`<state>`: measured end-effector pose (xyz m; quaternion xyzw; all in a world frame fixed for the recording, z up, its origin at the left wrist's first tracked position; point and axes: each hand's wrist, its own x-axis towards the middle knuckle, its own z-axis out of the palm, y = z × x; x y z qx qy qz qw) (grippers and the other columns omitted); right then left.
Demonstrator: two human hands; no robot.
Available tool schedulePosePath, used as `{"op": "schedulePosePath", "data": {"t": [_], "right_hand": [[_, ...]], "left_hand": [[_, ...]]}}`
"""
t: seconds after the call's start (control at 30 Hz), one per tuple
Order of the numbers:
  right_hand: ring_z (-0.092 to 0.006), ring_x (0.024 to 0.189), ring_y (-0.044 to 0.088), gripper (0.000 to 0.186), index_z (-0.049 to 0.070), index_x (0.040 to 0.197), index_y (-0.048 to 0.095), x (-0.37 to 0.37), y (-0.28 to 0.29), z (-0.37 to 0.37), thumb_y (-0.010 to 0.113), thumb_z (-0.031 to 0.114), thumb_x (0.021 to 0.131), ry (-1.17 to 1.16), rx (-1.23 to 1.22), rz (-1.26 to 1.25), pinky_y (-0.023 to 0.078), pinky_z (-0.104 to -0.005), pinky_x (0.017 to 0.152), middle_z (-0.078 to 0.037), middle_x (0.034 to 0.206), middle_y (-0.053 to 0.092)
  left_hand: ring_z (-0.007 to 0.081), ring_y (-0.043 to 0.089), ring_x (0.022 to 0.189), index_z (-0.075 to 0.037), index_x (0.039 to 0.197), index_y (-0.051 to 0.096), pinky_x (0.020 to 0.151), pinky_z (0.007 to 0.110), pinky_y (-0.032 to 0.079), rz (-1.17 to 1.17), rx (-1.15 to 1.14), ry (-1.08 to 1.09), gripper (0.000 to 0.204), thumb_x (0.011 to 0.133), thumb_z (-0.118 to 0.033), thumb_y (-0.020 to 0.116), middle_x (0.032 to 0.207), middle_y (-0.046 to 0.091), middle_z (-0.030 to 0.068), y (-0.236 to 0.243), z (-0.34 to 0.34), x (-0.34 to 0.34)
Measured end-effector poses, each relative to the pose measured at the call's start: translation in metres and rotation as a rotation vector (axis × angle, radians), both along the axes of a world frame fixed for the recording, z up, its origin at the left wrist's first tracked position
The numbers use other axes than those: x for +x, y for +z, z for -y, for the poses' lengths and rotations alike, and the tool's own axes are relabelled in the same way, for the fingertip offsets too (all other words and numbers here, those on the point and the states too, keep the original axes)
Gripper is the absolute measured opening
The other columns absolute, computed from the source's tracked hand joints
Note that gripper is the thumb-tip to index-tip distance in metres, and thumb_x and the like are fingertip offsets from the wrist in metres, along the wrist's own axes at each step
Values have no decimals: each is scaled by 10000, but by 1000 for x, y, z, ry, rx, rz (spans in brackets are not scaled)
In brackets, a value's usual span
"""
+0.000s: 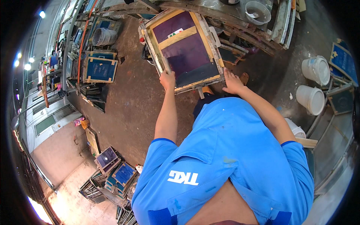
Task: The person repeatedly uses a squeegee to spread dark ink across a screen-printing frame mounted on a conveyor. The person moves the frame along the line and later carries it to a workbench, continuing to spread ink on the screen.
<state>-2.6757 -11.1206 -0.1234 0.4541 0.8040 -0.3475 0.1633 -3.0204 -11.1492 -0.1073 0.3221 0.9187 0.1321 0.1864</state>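
A screen-printing frame (189, 52) with dark purple mesh and yellow tape along its borders lies tilted ahead of me. A tape band crosses its mesh. My left hand (167, 80) is closed at the frame's lower left edge, around the near end of a pale narrow stick (166, 65) that lies along that side. What kind of tool the stick is I cannot make out. At the lower right corner, my right hand (233, 81) touches the frame's edge with its fingers stretched out and its thumb apart.
A worn bench (210, 7) with a clear plastic tub (258, 12) stands beyond the frame. White buckets (315, 70) and more screens line the right. Blue screens (100, 69) lean at the left. Stacked frames (123, 173) stand at the lower left, on the brown floor (127, 101).
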Motion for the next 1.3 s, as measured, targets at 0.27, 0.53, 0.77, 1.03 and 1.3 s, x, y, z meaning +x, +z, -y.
{"op": "schedulePosePath", "data": {"t": [0.27, 0.53, 0.77, 1.03, 1.3], "right_hand": [[-420, 1473, 316, 1218, -81, 1577, -46, -6, -1, -1, 798, 363, 820, -3, -19, 60, 341, -536, 1164, -287, 1636, 193], [-411, 1449, 357, 1232, -90, 1572, -49, -6, -6, 5, 804, 365, 808, -3, 53, 72, 399, -501, 1127, -275, 1640, 197], [-411, 1433, 374, 1214, -98, 1574, -6, -4, -14, 6, 805, 373, 802, 4, 117, 33, 399, -504, 1122, -282, 1632, 213], [-402, 1450, 360, 1223, -81, 1581, -7, -4, -9, 2, 803, 395, 798, 1, 57, 77, 380, -556, 1123, -267, 1634, 231], [-379, 1462, 340, 1182, -37, 1596, -44, -1, -8, 2, 777, 361, 844, 31, 62, 110, 359, -520, 1151, -216, 1660, 200]], "left_hand": [[340, 661, 946, -184, 1300, 691, 852, 441, 548, 7, 154, -457, 558, 748, -145, 760, 1056, 746, 113, -9, 0, 65], [296, 608, 1032, -199, 1315, 684, 899, 405, 551, -11, 307, -703, 649, 682, -111, 795, 1249, 687, 20, -12, 0, 91], [256, 589, 1068, -226, 1344, 659, 876, 392, 529, 4, 267, -906, 698, 674, -161, 842, 1284, 658, -16, -18, -8, 87], [224, 580, 1059, -257, 1352, 656, 880, 397, 483, -119, 231, -1139, 694, 689, -115, 803, 1348, 644, -57, -16, 30, 66], [229, 595, 1030, -236, 1285, 697, 880, 413, 453, -200, 453, -868, 543, 760, -99, 692, 1359, 649, -21, -26, 93, 74]]}}
